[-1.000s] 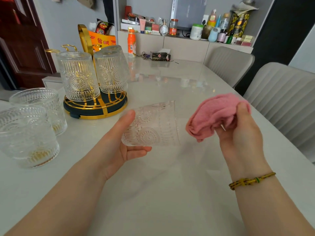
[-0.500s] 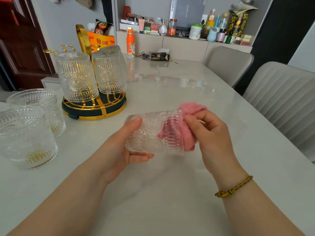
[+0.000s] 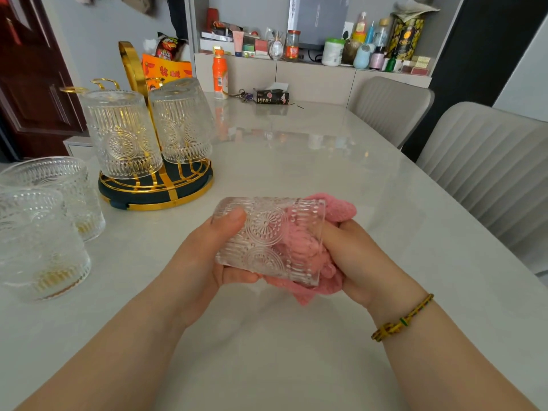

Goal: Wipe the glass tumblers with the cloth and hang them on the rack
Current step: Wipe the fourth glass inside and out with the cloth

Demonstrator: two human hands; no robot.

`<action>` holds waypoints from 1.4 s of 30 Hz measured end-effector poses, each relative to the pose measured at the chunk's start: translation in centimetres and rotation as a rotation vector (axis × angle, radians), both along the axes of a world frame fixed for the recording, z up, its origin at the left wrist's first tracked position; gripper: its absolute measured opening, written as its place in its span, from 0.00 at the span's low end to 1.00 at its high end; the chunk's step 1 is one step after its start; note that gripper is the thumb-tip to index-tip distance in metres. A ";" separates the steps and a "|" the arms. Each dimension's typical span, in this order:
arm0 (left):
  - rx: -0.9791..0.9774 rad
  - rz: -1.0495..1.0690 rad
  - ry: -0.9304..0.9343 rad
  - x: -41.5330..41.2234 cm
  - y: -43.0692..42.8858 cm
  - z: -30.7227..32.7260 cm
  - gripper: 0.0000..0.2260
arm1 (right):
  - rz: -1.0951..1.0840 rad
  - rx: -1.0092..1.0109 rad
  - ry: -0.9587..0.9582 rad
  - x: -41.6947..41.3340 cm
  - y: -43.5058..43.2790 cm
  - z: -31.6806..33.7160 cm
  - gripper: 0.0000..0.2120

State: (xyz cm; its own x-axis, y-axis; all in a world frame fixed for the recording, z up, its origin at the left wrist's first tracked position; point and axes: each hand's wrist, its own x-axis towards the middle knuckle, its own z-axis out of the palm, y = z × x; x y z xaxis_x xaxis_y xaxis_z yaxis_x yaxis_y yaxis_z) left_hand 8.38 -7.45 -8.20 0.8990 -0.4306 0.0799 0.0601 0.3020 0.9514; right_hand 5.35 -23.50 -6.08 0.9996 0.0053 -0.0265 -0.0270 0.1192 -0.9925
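1. One glass tumbler (image 3: 268, 238) is held on its side above the table (image 3: 296, 351), gripped round its base end by the left hand (image 3: 204, 256), thumb on top.
2. The pink cloth (image 3: 299, 247) is stuffed into the tumbler's open mouth by the right hand (image 3: 364, 262), which is clenched on the cloth, fingers partly inside the rim. So the inside is being wiped, by the look of it.
3. Two tumblers (image 3: 123, 133) (image 3: 182, 120) are already hung upside down on the gold rack (image 3: 157, 188), so those count as done.
4. Two more (image 3: 59, 194) (image 3: 38, 244) are sat upright at the left edge, apparently not wiped yet.
5. Roughly two of five sorted, then. The held one is left to be finished and hung, then the last pair.
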 end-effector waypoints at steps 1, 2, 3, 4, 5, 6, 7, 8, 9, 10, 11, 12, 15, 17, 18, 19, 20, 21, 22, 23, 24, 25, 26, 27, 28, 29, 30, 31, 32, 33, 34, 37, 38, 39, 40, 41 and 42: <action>0.004 -0.002 0.003 0.1 -0.1 -0.1 0.08 | -0.014 0.024 0.018 0.2 0.0 -0.2 0.05; 0.017 0.001 0.021 0.0 -0.1 -0.1 0.08 | -0.042 0.024 0.012 0.4 0.1 -0.5 0.05; 0.022 -0.008 0.049 0.1 -0.1 -0.2 0.07 | -0.092 -0.012 -0.019 0.6 0.1 -0.8 0.04; 0.037 -0.024 0.088 0.1 0.0 0.0 0.06 | -0.164 -0.088 -0.074 0.8 0.2 -1.0 0.03; 0.041 -0.056 0.119 0.2 0.1 0.1 0.11 | -0.238 -0.189 -0.148 0.8 0.3 -1.1 0.03; 0.049 -0.086 0.154 0.1 0.2 0.4 0.18 | -0.286 -0.282 -0.228 0.8 0.3 -1.2 0.04; 0.054 -0.101 0.182 0.2 0.4 0.4 0.22 | -0.295 -0.353 -0.300 0.7 0.5 -1.2 0.04; 0.072 -0.098 0.210 0.2 0.5 0.5 0.25 | -0.289 -0.406 -0.353 0.7 0.5 -1.3 0.05; 0.080 -0.091 0.228 0.2 0.5 0.5 0.26 | -0.277 -0.436 -0.372 0.6 0.6 -1.4 0.06; 0.078 -0.071 0.241 0.1 0.5 0.4 0.26 | -0.268 -0.432 -0.364 0.6 0.7 -1.5 0.06; 0.076 -0.050 0.226 0.0 0.3 0.3 0.25 | -0.266 -0.416 -0.332 0.7 0.8 -1.6 0.05; 0.064 -0.023 0.191 0.0 -0.1 0.2 0.24 | -0.269 -0.398 -0.289 0.8 0.9 -1.7 0.05; -0.011 0.236 0.014 -0.2 -0.9 0.0 0.13 | -0.195 -0.106 -0.040 0.7 1.2 -1.3 0.03; 0.051 0.371 -0.188 0.1 -0.8 -0.1 0.11 | -0.050 0.172 0.111 0.1 1.6 -1.0 0.05; 0.071 0.365 -0.218 0.3 -0.7 -0.3 0.13 | -0.036 0.195 0.122 0.0 1.7 -1.1 0.05; 0.060 0.337 -0.186 0.4 -0.7 -0.4 0.14 | -0.063 0.173 0.110 0.0 1.7 -1.3 0.05; 0.050 0.288 -0.118 0.5 -0.6 -0.4 0.15 | -0.117 0.111 0.074 0.1 1.6 -1.4 0.05; 0.052 0.222 -0.072 0.5 -0.5 -0.4 0.18 | -0.191 0.043 0.028 0.3 1.6 -1.5 0.06; 0.066 0.150 -0.034 0.5 -0.4 -0.1 0.22 | -0.254 -0.050 -0.052 0.4 1.4 -1.3 0.07; 0.090 0.070 0.002 0.5 -0.3 0.1 0.29 | -0.302 -0.168 -0.148 0.3 1.2 -1.1 0.08; 0.132 0.018 0.053 0.3 -0.2 0.5 0.32 | -0.318 -0.286 -0.251 0.3 0.9 -0.9 0.07; 0.170 0.006 0.106 0.3 0.0 0.6 0.33 | -0.303 -0.377 -0.324 0.1 0.7 -0.7 0.06; 0.196 0.029 0.149 0.1 -0.1 0.9 0.31 | -0.276 -0.436 -0.369 0.0 0.6 -0.8 0.06; 0.208 0.074 0.168 0.1 -0.3 0.7 0.28 | -0.263 -0.468 -0.391 -0.1 0.6 -0.8 0.08; 0.197 0.145 0.185 0.0 -0.5 0.7 0.25 | -0.262 -0.476 -0.388 -0.1 0.6 -1.1 0.09; 0.166 0.233 0.192 0.0 -0.8 0.8 0.21 | -0.275 -0.460 -0.362 0.0 0.7 -1.2 0.08; 0.139 0.311 0.185 -0.1 -1.0 0.8 0.18 | -0.285 -0.421 -0.336 0.1 0.8 -1.3 0.06; 0.104 0.372 0.162 -0.1 -1.1 0.7 0.16 | -0.289 -0.382 -0.305 0.1 1.1 -1.2 0.05; 0.073 0.416 0.126 0.0 -1.3 0.7 0.15 | -0.288 -0.346 -0.281 0.2 1.3 -1.2 0.08; 0.043 0.443 0.079 0.1 -1.4 0.5 0.15 | -0.283 -0.313 -0.252 0.2 1.4 -1.2 0.11; 0.026 0.457 0.034 0.1 -1.3 0.3 0.15 | -0.262 -0.265 -0.217 0.3 1.5 -1.2 0.13; 0.026 0.521 -0.082 0.1 -0.9 -0.2 0.13 | -0.122 0.023 -0.059 0.4 1.7 -1.3 0.05; 0.018 0.527 -0.100 0.1 -0.9 -0.3 0.13 | -0.069 0.122 0.015 0.5 1.7 -1.4 0.06; -0.007 0.512 -0.099 0.2 -1.0 -0.5 0.14 | -0.013 0.202 0.083 0.4 1.6 -1.3 0.09; -0.028 0.493 -0.080 0.3 -1.0 -0.6 0.13 | 0.011 0.243 0.122 0.3 1.6 -1.3 0.10; -0.048 0.464 -0.062 0.4 -0.9 -0.7 0.11 | -0.004 0.254 0.140 0.4 1.5 -1.5 0.11; -0.054 0.413 -0.021 0.4 -0.9 -0.5 0.11 | -0.049 0.217 0.128 0.5 1.4 -1.6 0.11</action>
